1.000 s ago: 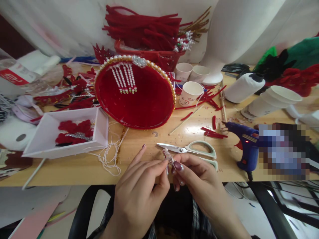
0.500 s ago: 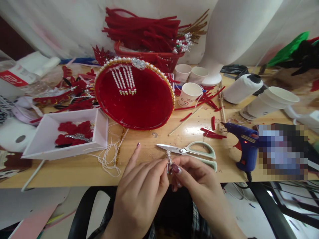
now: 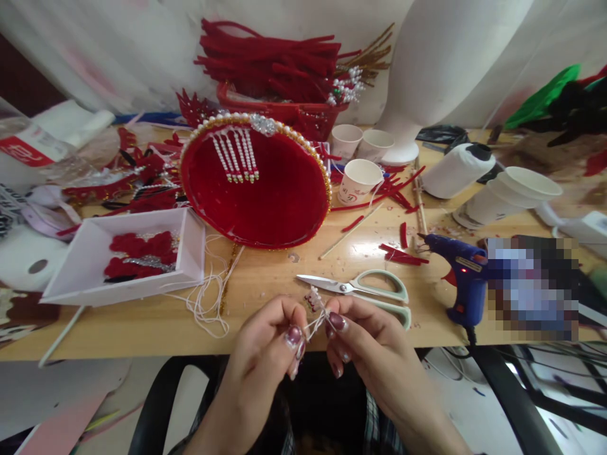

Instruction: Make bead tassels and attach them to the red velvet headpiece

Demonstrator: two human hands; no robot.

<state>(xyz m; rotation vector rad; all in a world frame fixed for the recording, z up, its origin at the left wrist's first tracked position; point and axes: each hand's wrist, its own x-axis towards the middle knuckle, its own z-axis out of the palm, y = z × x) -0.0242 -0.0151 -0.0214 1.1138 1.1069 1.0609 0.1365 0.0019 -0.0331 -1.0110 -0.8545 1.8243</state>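
Between my two hands is a small cluster of beaded strings (image 3: 313, 299), white with dark red beads, with thin white thread (image 3: 313, 324) running from it. My left hand (image 3: 268, 347) pinches the thread ends between thumb and fingers. With thumb and forefinger, my right hand (image 3: 367, 341) grips the top of the beaded strings. Just beyond my fingers lie scissors (image 3: 348, 287) with pale green handles, slightly parted. Farther back a round red velvet piece (image 3: 256, 189) leans upright, edged with pearls and gold trim, several beaded strands hanging on its face.
A white box (image 3: 194, 253) of red pieces stands left, beside loose white string (image 3: 203, 303). To the right are a blue glue gun (image 3: 467, 265), a thread cone (image 3: 455, 174) and paper cups (image 3: 360, 183). A red basket (image 3: 284, 107) holds red stems behind.
My left hand has drawn back to the left and turned, its raised forefinger now curled in. Thread now stretches between my hands, and the beaded strings show more fully.
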